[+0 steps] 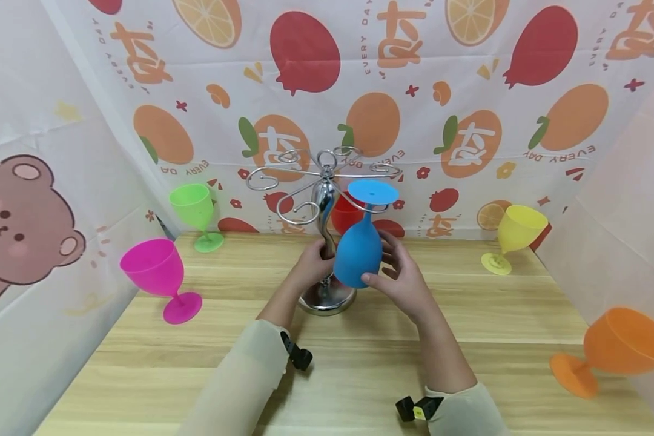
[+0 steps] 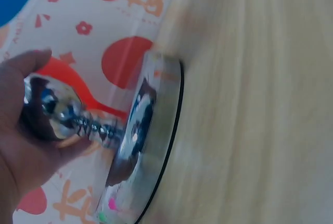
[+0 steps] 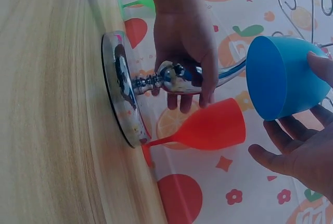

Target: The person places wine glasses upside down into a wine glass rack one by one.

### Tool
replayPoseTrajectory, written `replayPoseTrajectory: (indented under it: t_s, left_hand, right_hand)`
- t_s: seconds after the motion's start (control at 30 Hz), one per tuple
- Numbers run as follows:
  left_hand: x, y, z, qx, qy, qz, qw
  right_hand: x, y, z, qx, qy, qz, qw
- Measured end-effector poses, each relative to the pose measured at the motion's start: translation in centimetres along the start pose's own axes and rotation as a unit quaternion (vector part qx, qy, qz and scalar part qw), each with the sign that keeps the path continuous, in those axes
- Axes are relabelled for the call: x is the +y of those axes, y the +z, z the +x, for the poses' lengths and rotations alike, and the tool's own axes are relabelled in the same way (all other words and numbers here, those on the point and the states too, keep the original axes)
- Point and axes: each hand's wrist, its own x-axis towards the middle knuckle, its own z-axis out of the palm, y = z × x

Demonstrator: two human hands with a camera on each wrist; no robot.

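A chrome goblet rack [image 1: 327, 301] with curled wire arms stands on the table. My left hand [image 1: 309, 266] grips its curved post low down, above the round base. My right hand [image 1: 406, 283] holds a blue goblet [image 1: 358, 254] upside down by the bowl, thumb on one side and fingers on the other. The goblet's foot is up at the level of the wire arms, its stem beside one curled loop; whether the stem sits inside the loop I cannot tell. Behind the rack stands a red goblet [image 3: 216, 130], upright and partly hidden in the head view.
On the left stand a green goblet [image 1: 192, 209] and a magenta goblet [image 1: 155, 266]. To the right are a yellow goblet [image 1: 520, 229] and, nearer, an orange goblet [image 1: 627, 342]. Fruit-printed cloth [image 1: 327, 109] walls in the wooden table [image 1: 240, 266] at the back.
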Motion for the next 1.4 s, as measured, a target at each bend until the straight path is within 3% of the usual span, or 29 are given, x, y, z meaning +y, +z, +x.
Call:
replayPoseTrajectory:
  t_s: [0.17, 0.33, 0.67, 0.97, 1.13, 1.4]
  left_hand:
    - [-0.9, -0.1, 1.0, -0.007, -0.009, -0.03, 0.9995]
    - [-1.1, 0.3, 1.4, 0.021, -0.022, -0.051, 0.9982]
    - [-0.8, 1.5, 1.8, 0.07, -0.011, -0.042, 0.9966]
    - [-0.2, 2.9, 1.3, 0.106, -0.035, -0.05, 0.9925]
    - [0.0, 3.7, 1.1, 0.153, -0.048, -0.026, 0.9867]
    - [0.6, 5.3, 0.7, 0.239, -0.055, 0.004, 0.9695]
  right_hand:
    - [0.0, 0.2, 0.0, -0.005, 0.003, 0.001, 1.0]
    - [-0.3, 0.1, 0.0, -0.009, 0.002, -0.003, 1.0]
    - [-0.3, -0.3, 0.1, -0.01, 0.012, 0.006, 0.9999]
    - [0.4, -1.8, 0.1, 0.06, 0.022, -0.014, 0.9978]
    - [0.4, -2.5, 0.1, 0.083, 0.036, -0.026, 0.9956]
    - [0.6, -2.6, 0.1, 0.083, 0.05, -0.028, 0.9949]
